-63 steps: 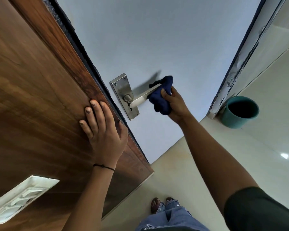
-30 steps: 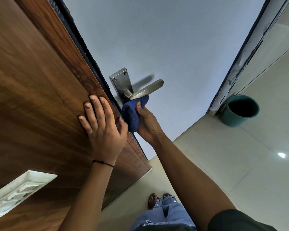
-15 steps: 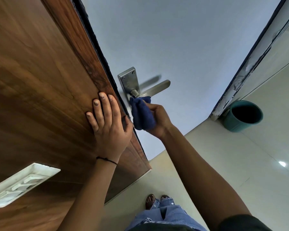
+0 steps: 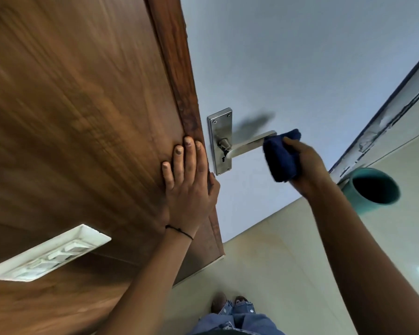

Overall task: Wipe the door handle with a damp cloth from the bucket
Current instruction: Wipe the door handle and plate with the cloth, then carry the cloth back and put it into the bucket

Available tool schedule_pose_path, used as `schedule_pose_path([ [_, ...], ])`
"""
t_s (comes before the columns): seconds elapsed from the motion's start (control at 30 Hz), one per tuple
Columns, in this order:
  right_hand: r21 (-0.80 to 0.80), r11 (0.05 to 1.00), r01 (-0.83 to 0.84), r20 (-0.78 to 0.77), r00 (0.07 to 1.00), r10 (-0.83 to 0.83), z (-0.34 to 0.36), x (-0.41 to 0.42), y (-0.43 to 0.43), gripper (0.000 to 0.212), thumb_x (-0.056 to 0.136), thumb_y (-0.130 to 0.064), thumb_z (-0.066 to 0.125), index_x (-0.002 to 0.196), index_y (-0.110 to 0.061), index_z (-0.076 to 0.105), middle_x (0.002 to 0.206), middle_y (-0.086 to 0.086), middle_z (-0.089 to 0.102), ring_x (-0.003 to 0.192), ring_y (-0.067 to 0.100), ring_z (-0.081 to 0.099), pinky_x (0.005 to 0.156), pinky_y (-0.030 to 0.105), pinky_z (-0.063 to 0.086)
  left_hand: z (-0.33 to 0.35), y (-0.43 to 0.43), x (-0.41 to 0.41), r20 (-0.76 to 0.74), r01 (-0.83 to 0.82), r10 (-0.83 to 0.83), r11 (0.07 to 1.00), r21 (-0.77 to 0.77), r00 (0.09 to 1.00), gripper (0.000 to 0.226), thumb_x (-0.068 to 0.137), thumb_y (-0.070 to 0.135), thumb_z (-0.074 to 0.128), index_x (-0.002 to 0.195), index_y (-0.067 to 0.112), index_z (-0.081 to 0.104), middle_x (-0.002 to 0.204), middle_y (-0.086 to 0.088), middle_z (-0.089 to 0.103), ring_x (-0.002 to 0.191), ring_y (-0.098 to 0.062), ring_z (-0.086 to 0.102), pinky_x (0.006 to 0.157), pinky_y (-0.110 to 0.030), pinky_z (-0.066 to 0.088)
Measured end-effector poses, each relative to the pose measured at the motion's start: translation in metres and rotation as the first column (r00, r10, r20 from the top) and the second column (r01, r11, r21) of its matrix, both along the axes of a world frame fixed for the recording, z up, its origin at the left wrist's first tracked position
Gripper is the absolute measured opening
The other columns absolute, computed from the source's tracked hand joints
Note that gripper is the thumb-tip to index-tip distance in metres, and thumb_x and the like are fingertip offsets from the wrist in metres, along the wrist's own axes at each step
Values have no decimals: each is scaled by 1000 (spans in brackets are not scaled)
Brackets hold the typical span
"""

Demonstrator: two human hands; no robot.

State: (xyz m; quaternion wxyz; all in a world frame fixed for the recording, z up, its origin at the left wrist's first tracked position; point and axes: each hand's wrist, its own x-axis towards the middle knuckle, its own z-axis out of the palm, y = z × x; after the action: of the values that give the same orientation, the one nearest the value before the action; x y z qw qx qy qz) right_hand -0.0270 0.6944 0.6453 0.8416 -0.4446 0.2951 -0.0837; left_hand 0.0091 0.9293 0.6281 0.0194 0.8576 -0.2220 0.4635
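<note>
So the lever handle (image 4: pixel 248 145) sticks out sideways from its steel backplate (image 4: pixel 220 131) toward the right hand (image 4: pixel 302 163), which is closed around a bunched blue cloth (image 4: pixel 279 158) pressed on the lever's free tip. Next swipe probably has to run along that axis, back toward the plate. Left hand (image 4: pixel 188 187) lies flat and open on the wooden door (image 4: pixel 82 112), holding nothing. The teal bucket (image 4: pixel 370 189) sits on the floor just past the right wrist.

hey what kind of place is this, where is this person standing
Most likely indoors in a home or flat, at a doorway. A wooden door with a metal handle stands beside a plain wall, a switch plate is mounted nearby, and a bucket sits on the tiled floor.
</note>
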Motion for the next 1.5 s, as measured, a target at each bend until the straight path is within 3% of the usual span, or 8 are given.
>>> schedule_pose_path([
  [0.2, -212, 977, 19, -150, 987, -51, -1, -16, 28, 12, 87, -20, 59, 94, -12, 65, 98, 8, 71, 89, 18, 66, 81, 33, 51, -1, -2, -7, -134, 168, -170, 985, -32, 976, 88, 86, 32, 50, 153, 10, -2, 161, -10, -15, 148, -20, -14, 118, -42, -12],
  [0.3, -262, 965, 21, -145, 988, -60, -1, -28, 32, 9, 89, -19, 58, 93, -17, 65, 95, 3, 71, 89, 16, 66, 84, 35, 52, 3, -10, -13, -254, 386, -420, 906, -171, 871, 82, 85, 24, 53, 153, 10, 9, 161, -13, 3, 149, -18, -7, 120, -38, -3],
  [0.53, -263, 944, 197, -69, 972, -222, 0, -69, 6, 9, 89, -19, 59, 94, -20, 67, 96, 1, 73, 93, 17, 68, 87, 36, 54, -6, -83, -28, -593, 713, -746, 591, -377, 305, 56, 96, 23, 49, 148, 9, 34, 156, -4, 31, 146, -13, 24, 119, -35, 25],
  [0.67, -337, 889, 310, -27, 941, -338, -2, -97, -30, 15, 90, -17, 58, 104, -15, 65, 100, 0, 73, 93, 15, 68, 86, 34, 54, -4, -138, -51, -720, 438, -688, 622, -649, -91, 62, 96, 42, 49, 150, 21, 27, 147, 10, 41, 130, 6, 39, 104, -9, 33],
  [0.77, -364, 855, 369, -21, 915, -404, -9, -121, -69, 10, 90, -17, 58, 96, -21, 66, 101, -1, 73, 95, 16, 68, 87, 35, 54, 3, -195, -64, -653, 139, -695, 646, -751, -301, 53, 91, 40, 59, 139, 24, 42, 121, 12, 59, 105, 4, 59, 83, -7, 45],
  [1.0, -500, 763, 410, -61, 862, -503, -23, -187, -197, 18, 87, -24, 63, 103, -16, 62, 93, -1, 70, 93, 17, 65, 77, 31, 54, -7, -348, -103, -614, 9, -668, 674, -739, -420, 14, 82, 16, 71, 96, 12, 72, 92, -1, 74, 88, -12, 69, 80, -25, 54],
  [1.27, -509, 833, 217, -178, 920, -348, -47, -271, -355, 80, 66, -56, 70, 135, -32, 37, 143, -11, 43, 129, 12, 42, 105, 39, 40, -18, -506, -155, -453, -184, -706, 628, -756, -545, 16, 89, 2, 60, 101, 6, 69, 93, -8, 73, 87, -14, 68, 72, -25, 56],
  [1.5, -339, 929, 146, -199, 955, -222, -73, -263, -461, 43, 76, -29, 70, 117, -20, 58, 116, 0, 68, 111, 19, 61, 97, 43, 45, -55, -616, -133, -354, -348, -706, 644, -681, -614, 19, 92, 12, 58, 107, 8, 69, 105, -9, 72, 95, -16, 67, 68, -26, 54],
])
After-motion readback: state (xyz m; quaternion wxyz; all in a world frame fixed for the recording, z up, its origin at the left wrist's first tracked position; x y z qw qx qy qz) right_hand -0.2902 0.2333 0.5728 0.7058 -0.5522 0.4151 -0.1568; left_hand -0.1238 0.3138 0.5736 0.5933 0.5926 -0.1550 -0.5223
